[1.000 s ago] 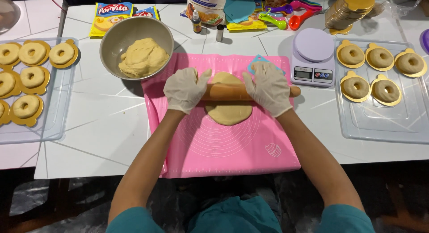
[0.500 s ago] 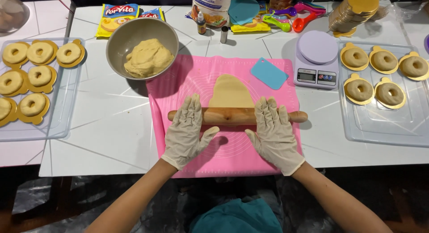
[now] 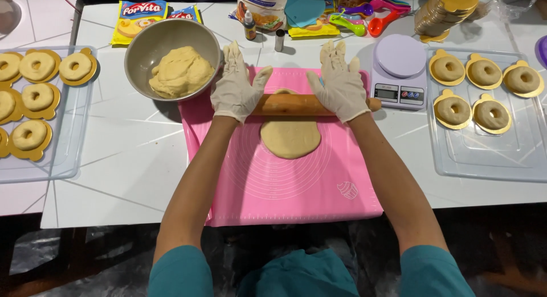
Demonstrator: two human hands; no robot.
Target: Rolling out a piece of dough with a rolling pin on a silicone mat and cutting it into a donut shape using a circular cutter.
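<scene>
Your rolling pin (image 3: 296, 105) is a plain wooden cylinder, warm brown and smooth, with only its middle stretch and its right tip showing between and beside your gloves. It lies on the far half of the pink silicone mat (image 3: 285, 183), its long axis running straight left to right across the table, parallel to the table's near edge. Under it is the sheet of dough (image 3: 290, 137), pale tan and flattened to a rough oval, most of it spreading toward you from the pin, with a small lip showing just beyond it.

Your left hand (image 3: 236, 86) and right hand (image 3: 340, 86), both in white gloves, press flat on the pin's ends with palms down. The fingers are stretched out and spread, pointing away from you, not curled around the wood.

Just left of the mat, touching its far corner, stands a metal bowl (image 3: 142, 52) holding a lump of the same dough. Just right of the pin's tip sits a small white kitchen scale (image 3: 399, 75) with a lilac top. Clear trays (image 3: 484, 160) on both sides carry ring-shaped dough pieces (image 3: 453, 110) on gold cards. Along the far edge lie yellow packets (image 3: 134, 18), a small bottle (image 3: 249, 26), coloured measuring spoons (image 3: 370, 18) and a stack of gold cards (image 3: 444, 9).
</scene>
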